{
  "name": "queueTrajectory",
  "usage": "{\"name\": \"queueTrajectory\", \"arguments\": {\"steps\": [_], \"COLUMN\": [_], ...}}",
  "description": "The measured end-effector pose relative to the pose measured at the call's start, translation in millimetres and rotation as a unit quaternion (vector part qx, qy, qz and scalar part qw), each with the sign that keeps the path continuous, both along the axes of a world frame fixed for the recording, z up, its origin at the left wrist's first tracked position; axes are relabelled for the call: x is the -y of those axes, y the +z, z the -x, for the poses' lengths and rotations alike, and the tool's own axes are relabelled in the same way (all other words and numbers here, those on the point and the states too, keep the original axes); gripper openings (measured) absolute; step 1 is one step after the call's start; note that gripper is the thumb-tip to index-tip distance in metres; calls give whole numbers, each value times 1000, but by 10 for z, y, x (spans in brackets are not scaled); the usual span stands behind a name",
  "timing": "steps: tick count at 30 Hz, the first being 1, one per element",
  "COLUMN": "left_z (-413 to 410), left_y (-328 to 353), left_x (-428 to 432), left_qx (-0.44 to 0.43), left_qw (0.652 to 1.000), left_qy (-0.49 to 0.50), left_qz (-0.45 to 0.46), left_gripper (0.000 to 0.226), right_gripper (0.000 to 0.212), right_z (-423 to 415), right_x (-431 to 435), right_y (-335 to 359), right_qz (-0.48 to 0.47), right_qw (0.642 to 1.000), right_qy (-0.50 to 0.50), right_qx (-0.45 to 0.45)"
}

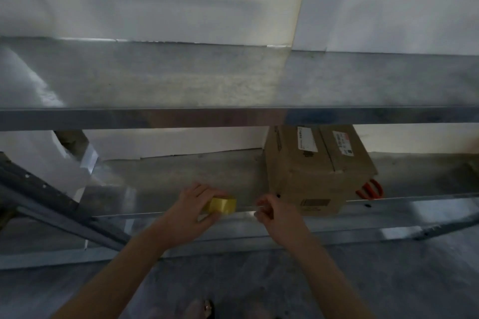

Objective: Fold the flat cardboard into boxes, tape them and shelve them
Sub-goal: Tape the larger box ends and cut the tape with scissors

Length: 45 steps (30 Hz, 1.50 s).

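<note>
A yellow roll of tape (223, 205) is gripped in my left hand (193, 211) just in front of the lower metal shelf's front rail (388, 208). A short way to its right, my right hand (276, 213) has its fingers pinched together at the level of the roll; a faint clear strip seems to run between the two hands. A closed brown cardboard box (315, 171) with white labels on top stands on the lower shelf, right beside and behind my right hand.
Orange-handled scissors (370, 189) lie on the lower shelf to the right of the box. An upper metal shelf (207, 80) spans the view above. A slanted metal brace (51, 204) crosses at the left. Grey floor lies below.
</note>
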<state>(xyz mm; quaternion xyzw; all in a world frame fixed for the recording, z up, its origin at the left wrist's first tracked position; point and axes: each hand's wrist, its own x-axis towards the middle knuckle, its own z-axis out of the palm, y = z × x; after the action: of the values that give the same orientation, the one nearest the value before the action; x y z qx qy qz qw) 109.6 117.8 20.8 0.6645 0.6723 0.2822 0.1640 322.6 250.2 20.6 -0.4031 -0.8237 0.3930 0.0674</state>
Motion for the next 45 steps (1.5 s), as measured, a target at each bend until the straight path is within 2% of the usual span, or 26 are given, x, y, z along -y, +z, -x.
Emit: {"name": "queueTrajectory", "arguments": {"steps": [2,4,6,10,12,14,16,19,21,23,24,25,26,29,31,33,36,38,40,45], "left_z": [-252,-499,-706,-1060,-1248,-1389,-1475,-1473,-1420,-1366,-1359,-1364,-1372,-1334,-1290,-1237,-1120,-1078,-1058,-1030], "left_y": [137,246,357,561,648,716,765,809,848,877,906,948,991,1116,1168,1169,1109,1088,1080,1115], "left_x": [-52,-125,-207,-393,-451,-479,-470,-456,-451,-470,-474,-476,-471,-429,-394,-410,-503,-571,-644,-773], "left_qx": [27,37,40,-25,26,107,127,79,-20,-146,-162,-142,-85,145,218,226,149,93,77,253], "left_qw": [999,999,999,994,994,989,986,988,989,980,978,980,986,981,970,967,975,980,983,958], "left_qy": [-19,-5,31,103,104,99,95,108,120,122,126,133,138,117,98,101,131,149,150,119], "left_qz": [-7,-12,-14,-14,6,29,47,74,85,55,38,37,47,51,37,59,97,93,70,71], "left_gripper": [43,46,43,35,33,35,36,36,37,38,38,37,36,30,24,27,34,36,34,30], "right_gripper": [11,2,10,25,23,18,14,18,21,19,17,17,16,11,12,12,13,14,14,13], "right_z": [-275,-546,-800,-1253,-1456,-1618,-1727,-1803,-1845,-1886,-1901,-1917,-1939,-1999,-2032,-2032,-2017,-2038,-2083,-2131], "right_x": [-72,-178,-279,-386,-490,-658,-790,-828,-811,-815,-821,-837,-865,-1024,-1099,-1128,-1131,-1144,-1181,-1454], "right_y": [147,326,524,818,911,985,1041,1108,1136,1159,1172,1182,1188,1221,1235,1220,1161,1127,1127,1139], "right_qz": [14,13,3,-58,-76,-53,-39,-44,-52,-42,-38,-41,-46,-10,31,53,42,38,41,15], "right_qw": [1000,1000,1000,997,996,996,996,996,995,994,994,993,994,993,990,988,989,990,988,984], "right_qy": [-10,-9,-6,28,24,4,-2,38,54,55,55,51,39,-32,-42,-45,-50,-49,-56,-104], "right_qx": [9,13,-1,-29,-48,-71,-80,-66,-64,-82,-91,-95,-96,-112,-129,-135,-129,-128,-141,-143]}}
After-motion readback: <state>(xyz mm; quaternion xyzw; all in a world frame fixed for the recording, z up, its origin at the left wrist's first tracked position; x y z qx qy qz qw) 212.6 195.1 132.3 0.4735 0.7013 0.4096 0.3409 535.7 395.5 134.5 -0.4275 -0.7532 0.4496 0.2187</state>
